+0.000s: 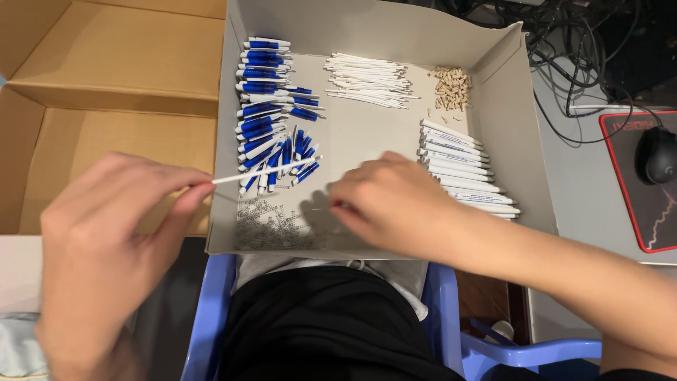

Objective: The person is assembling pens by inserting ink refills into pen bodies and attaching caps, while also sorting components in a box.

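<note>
My left hand (106, 247) pinches a thin white pen refill (264, 170) by its end, and the refill points right over the grey tray (504, 106). Down on the tray floor beside a patch of small metal springs (271, 222), my right hand (391, 201) has its fingertips closed; I cannot tell if a spring is between them. Blue and white pen parts (271, 106) lie piled at the tray's left. A bundle of white refills (370, 79) lies at the back. White pen barrels (465, 166) are stacked on the right. Small beige tips (451, 88) sit in the far right corner.
An open brown cardboard box (113, 92) stands left of the tray. A black computer mouse (657, 155) rests on a red-edged mat at the right, with tangled cables (585, 42) behind it. A blue plastic chair (211, 317) is under my lap.
</note>
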